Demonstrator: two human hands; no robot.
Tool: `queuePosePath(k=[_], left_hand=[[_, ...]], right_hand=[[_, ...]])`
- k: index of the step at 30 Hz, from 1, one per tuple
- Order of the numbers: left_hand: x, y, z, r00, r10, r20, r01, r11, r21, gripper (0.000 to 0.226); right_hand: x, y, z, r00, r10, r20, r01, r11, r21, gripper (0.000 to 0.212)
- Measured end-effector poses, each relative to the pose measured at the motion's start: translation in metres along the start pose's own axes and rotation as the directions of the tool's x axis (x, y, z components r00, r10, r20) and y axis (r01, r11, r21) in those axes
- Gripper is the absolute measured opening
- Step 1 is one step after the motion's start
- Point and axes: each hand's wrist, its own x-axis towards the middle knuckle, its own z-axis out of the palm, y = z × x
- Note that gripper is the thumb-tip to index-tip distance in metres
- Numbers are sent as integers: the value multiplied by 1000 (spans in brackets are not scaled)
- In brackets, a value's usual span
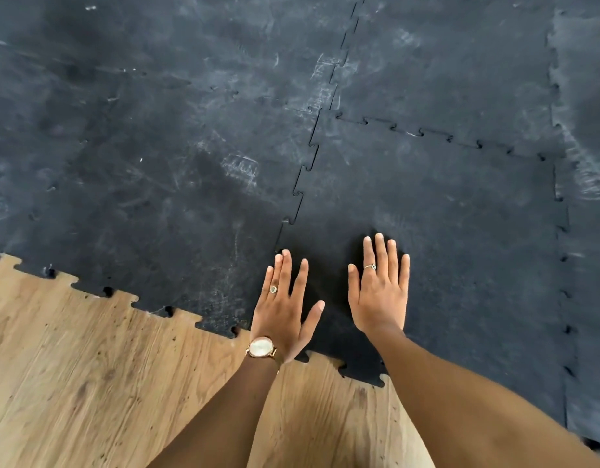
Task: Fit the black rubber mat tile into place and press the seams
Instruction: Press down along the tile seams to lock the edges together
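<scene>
The black rubber mat tile (pixel 460 231) lies flat among other black tiles, its jigsaw edges meshed with neighbours on its left, far and right sides. My left hand (pixel 283 305) lies flat with fingers spread over the near end of the left seam (pixel 305 173). My right hand (pixel 381 285) rests palm down on the tile's near left part, fingers apart. Neither hand holds anything. The left seam shows a thin dark gap further up.
A scuffed neighbouring tile (pixel 156 180) lies to the left and more tiles (pixel 444 62) stretch beyond. Bare wooden floor (pixel 89 383) shows at the near left, bordered by the tiles' toothed edge (pixel 362 373). Another seam (pixel 562 265) runs along the right.
</scene>
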Motion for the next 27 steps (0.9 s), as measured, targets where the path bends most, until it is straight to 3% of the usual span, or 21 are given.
queuePosePath(k=[7, 20, 27], left_hand=[[0, -1, -1, 999, -18, 32, 19, 1000, -11, 82], [1, 6, -9, 997, -33, 72, 28, 996, 81, 82], [6, 9, -13, 996, -83, 33, 83, 997, -5, 84]], right_hand=[[2, -1, -2, 1000, 14, -6, -14, 1000, -27, 61], [1, -1, -2, 1000, 11, -8, -12, 1000, -19, 61], [1, 0, -2, 1000, 5, -19, -5, 1000, -8, 61]])
